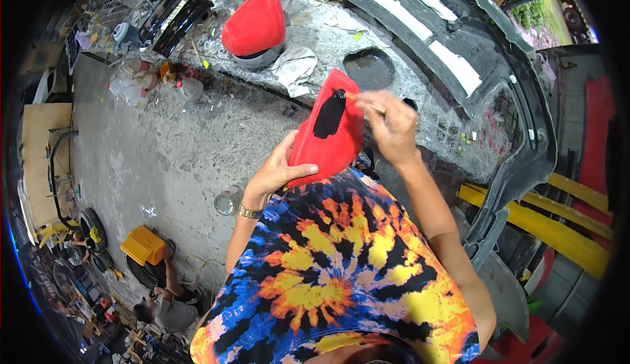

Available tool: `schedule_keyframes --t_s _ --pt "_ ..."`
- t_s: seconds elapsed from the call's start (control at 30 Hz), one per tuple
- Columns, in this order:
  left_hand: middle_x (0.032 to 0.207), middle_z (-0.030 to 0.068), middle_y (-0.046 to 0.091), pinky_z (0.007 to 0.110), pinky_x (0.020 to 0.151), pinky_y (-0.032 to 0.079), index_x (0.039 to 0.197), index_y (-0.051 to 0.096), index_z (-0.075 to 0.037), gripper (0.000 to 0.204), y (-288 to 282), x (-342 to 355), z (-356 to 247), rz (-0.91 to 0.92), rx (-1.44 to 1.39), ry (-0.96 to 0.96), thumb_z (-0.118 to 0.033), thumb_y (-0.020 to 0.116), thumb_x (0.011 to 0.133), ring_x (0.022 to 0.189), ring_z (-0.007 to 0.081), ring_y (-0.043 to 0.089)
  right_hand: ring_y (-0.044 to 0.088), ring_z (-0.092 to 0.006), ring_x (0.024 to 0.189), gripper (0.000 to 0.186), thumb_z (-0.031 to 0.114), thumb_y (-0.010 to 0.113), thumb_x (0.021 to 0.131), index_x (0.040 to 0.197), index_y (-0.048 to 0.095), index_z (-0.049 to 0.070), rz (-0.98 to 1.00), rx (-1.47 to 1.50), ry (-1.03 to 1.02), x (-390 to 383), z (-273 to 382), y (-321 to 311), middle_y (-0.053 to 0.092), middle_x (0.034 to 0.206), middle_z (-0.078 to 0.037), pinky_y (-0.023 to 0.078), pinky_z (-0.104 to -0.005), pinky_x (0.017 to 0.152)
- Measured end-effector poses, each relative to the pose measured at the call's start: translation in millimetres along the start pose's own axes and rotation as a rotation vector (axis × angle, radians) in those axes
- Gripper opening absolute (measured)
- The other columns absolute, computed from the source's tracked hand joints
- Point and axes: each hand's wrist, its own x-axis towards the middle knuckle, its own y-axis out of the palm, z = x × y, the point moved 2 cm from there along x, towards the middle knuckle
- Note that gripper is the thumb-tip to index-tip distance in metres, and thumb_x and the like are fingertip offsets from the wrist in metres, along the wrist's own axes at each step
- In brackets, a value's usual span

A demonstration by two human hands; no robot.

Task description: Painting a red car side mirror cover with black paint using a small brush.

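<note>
A red moulded part (305,154) is held upright in front of my chest by my left hand (279,170), its thumb across the lower left face. A dark black patch (328,118) covers the part's upper middle. My right hand (392,124) is closed around a slim wooden-handled brush (354,98), whose dark tip touches the top of that patch. Beyond, a similar red piece (254,19) rests on a round grey base (254,57) on the bench, beside a crumpled white cloth (295,68).
The cluttered bench (433,141) holds a long grey bumper (453,29) and a black curved piece (180,26). Plastic jugs (131,91) and a tin (228,200) stand on the floor (164,154). A co-worker (170,308) sits lower left near a yellow piece (143,244). Yellow panels (558,233) lie at right.
</note>
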Motion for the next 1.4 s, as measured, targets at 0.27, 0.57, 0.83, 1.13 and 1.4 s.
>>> schedule_keyframes --t_s 0.27,0.57,0.83,1.13,1.4 --pt "0.130 0.0088 0.050 0.033 0.101 0.043 0.135 0.037 -0.001 0.071 0.5 -0.3 1.5 -0.005 0.006 -0.008 -0.004 0.076 0.076 0.117 0.0158 0.051 0.066 -0.0170 0.071 0.007 0.002 0.063 0.084 0.089 0.067 -0.001 0.210 0.272 0.212 -24.3 23.9 5.7 0.068 0.082 -0.010 0.052 -0.0290 0.065" --pt "0.131 0.0093 0.050 0.034 0.102 0.042 0.135 0.038 -0.002 0.073 -3.6 -1.7 4.5 -0.010 -0.056 -0.002 -0.003 0.078 0.074 0.120 0.0173 0.050 0.065 -0.0212 0.068 0.010 0.006 0.067 0.083 0.091 0.067 0.001 0.035 0.009 -0.108 -6.1 -4.3 4.4 0.066 0.082 -0.010 0.050 -0.0290 0.061" --pt "0.136 0.0091 0.047 0.035 0.105 0.038 0.142 0.031 -0.003 0.085 -14.0 -1.7 12.6 -0.014 -0.148 0.028 -0.003 0.079 0.072 0.124 0.0186 0.047 0.067 -0.0224 0.074 0.007 0.003 0.062 0.085 0.084 0.067 -0.003 0.150 0.205 0.172 -9.7 10.4 -0.2 0.068 0.083 -0.012 0.052 -0.0304 0.068" --pt "0.135 0.0092 0.048 0.035 0.104 0.040 0.140 0.032 -0.003 0.081 -17.3 0.7 19.3 -0.051 -0.169 -0.012 0.001 0.077 0.073 0.124 0.0182 0.048 0.066 -0.0256 0.070 0.011 0.009 0.067 0.083 0.088 0.065 -0.001 0.147 0.035 -0.040 -28.4 4.4 4.0 0.066 0.082 -0.012 0.051 -0.0313 0.062" --pt "0.137 0.0088 0.046 0.035 0.105 0.039 0.141 0.031 -0.004 0.081 -17.2 4.2 20.2 -0.041 -0.183 -0.028 0.003 0.075 0.073 0.126 0.0184 0.046 0.066 -0.0173 0.074 0.007 0.003 0.061 0.086 0.087 0.066 -0.002 0.182 0.199 0.152 -3.7 -15.8 -11.4 0.068 0.083 -0.011 0.051 -0.0279 0.067"
